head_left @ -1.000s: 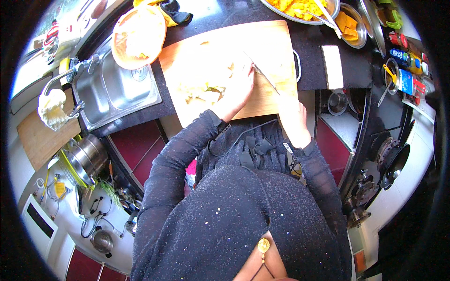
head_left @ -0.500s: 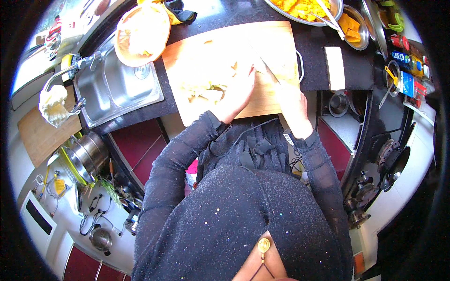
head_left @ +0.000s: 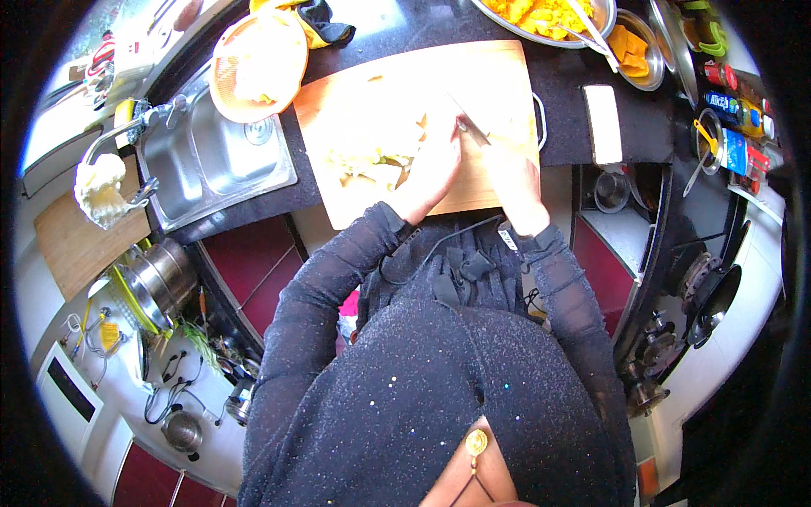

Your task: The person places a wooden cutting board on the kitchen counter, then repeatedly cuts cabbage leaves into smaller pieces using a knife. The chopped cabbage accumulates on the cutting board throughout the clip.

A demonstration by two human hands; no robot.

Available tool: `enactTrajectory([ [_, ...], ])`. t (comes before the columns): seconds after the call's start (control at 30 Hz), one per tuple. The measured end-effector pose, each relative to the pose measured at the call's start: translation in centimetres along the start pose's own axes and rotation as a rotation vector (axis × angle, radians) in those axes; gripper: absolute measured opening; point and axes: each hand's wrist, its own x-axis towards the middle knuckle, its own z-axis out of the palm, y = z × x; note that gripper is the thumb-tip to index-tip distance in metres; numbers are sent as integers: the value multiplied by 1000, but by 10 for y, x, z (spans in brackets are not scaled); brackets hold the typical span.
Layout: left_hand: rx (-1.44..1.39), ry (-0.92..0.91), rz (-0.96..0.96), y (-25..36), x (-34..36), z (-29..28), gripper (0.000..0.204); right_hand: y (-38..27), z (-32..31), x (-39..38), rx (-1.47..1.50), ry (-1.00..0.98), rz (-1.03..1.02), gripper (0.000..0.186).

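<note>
A wooden cutting board [head_left: 481, 190] lies on the counter before me, its middle washed out by glare. My right hand [head_left: 517, 179] is closed round a knife [head_left: 470, 125], whose blade slants up and left over the board. Close by on its left, my left hand [head_left: 435, 173] rests on the board with its fingers bent near the blade. Whatever lies under those fingers is lost in the brightness. Pale vegetable pieces [head_left: 380, 171] with some greenish bits are heaped left of my left hand. Small orange scraps lie farther up the board.
An orange basket [head_left: 224, 78] overhangs the steel sink [head_left: 211, 190] at left. Far right, a steel bowl [head_left: 610, 19] holds orange-yellow food with utensils in it; a smaller bowl [head_left: 657, 74] holds orange slices. A white flat rectangular object [head_left: 602, 125] lies right of the board.
My right hand has moved left and slightly up with the knife, bringing the blade closer to my left hand. The left hand has barely shifted.
</note>
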Motion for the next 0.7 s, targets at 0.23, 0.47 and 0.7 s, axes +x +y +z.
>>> enactTrajectory([
  [0.23,196,86,393,-11,9,4,37,-2,-39,-21,104,152,148,30],
  [0.47,328,264,339,-11,-6,-74,25,16,-6,-38,173,114,54,29],
  [0.7,678,199,296,-15,-18,-109,44,26,-26,-34,279,20,122,30],
])
